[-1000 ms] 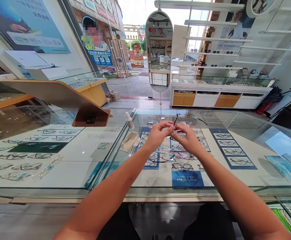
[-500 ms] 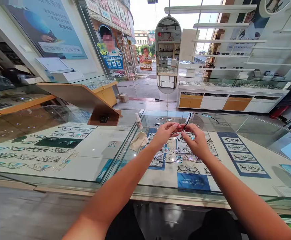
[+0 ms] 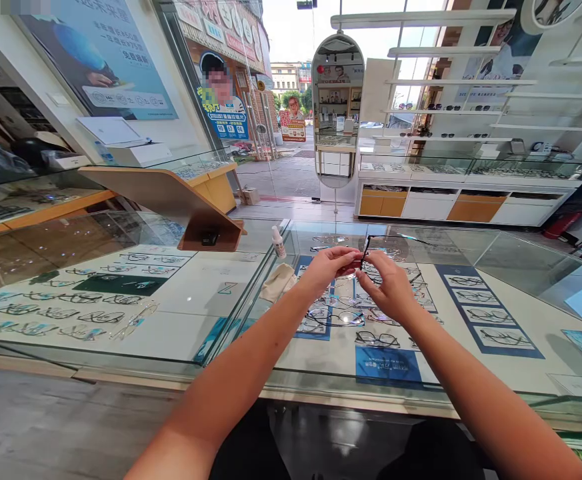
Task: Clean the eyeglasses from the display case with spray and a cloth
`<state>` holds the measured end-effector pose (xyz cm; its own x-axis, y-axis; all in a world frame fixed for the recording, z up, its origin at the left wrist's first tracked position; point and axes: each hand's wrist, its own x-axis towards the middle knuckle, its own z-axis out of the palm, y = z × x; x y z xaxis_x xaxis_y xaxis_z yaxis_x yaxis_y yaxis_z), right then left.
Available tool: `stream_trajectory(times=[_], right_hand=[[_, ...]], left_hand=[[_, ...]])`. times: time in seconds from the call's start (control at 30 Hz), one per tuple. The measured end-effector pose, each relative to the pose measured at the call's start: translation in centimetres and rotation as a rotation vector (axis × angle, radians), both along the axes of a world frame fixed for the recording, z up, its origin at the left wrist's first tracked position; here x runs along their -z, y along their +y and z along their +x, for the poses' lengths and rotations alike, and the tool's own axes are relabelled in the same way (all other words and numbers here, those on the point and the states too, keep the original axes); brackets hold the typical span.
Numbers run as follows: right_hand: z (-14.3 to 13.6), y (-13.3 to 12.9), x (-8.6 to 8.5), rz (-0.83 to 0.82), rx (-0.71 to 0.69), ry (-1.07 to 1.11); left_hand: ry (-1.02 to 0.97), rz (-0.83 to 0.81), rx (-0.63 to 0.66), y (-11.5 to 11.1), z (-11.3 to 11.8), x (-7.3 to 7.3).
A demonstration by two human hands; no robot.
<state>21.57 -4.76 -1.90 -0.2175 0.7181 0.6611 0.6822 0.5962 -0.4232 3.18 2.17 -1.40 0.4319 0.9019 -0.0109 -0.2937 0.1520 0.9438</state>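
A pair of dark-framed eyeglasses [image 3: 366, 248] is held up over the glass counter, seen nearly edge-on, one thin temple reaching out to the right. My left hand [image 3: 328, 268] pinches it from the left side, fingertips together. From the other side, the fingers of my right hand [image 3: 389, 283] close on the same frame. My fingers cover much of its lower part. Left of my hands lie a crumpled beige cloth [image 3: 277, 283] and a small white spray bottle [image 3: 277, 242], which stands upright.
Beneath the glass top [image 3: 315, 363] several eyeglasses are laid out, including black-framed glasses [image 3: 377, 339]. A blue display card [image 3: 488, 310] lies to the right. A brown slanted stand [image 3: 211, 230] rises at the left. An oval mirror [image 3: 338, 110] hangs beyond the counter.
The eyeglasses have turned in my fingers: the lens that showed upright is now edge-on, and the temple extends from the frame's top. My right hand has shifted slightly left.
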Motion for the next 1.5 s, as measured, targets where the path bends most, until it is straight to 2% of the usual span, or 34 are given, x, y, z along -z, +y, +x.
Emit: stream_trajectory(times=[0.3,0.63,1.2,1.33,1.4,1.43,1.5], right_hand=[[-0.2,-0.1,0.3,0.060,-0.035,-0.040],[-0.2,-0.1,0.4,0.028,-0.006,-0.050],[-0.2,-0.5,-0.4,-0.083,0.020,-0.110],[-0.1,-0.5,-0.7,-0.065,-0.022,-0.047],[0.1,-0.5,-1.0,-0.057,-0.044,0.023],[0.2,-0.4,-1.1,-0.054,-0.048,0.060],[0.4,-0.3,-1.2,-0.049,-0.046,0.131]], left_hand=[[-0.066,-0.140,0.054,0.3,-0.3,0.3],[-0.086,-0.283,0.056,0.4,0.0,0.4],[-0.010,-0.240,0.077,0.9,-0.5,0.7],[-0.004,-0.202,0.132,0.9,-0.7,0.2],[0.015,-0.078,0.035,1.3,-1.1,-0.3],[0.048,0.029,-0.092,1.6,-1.5,-0.6],[0.179,0.289,-0.474,2.4,-2.7,-1.1]])
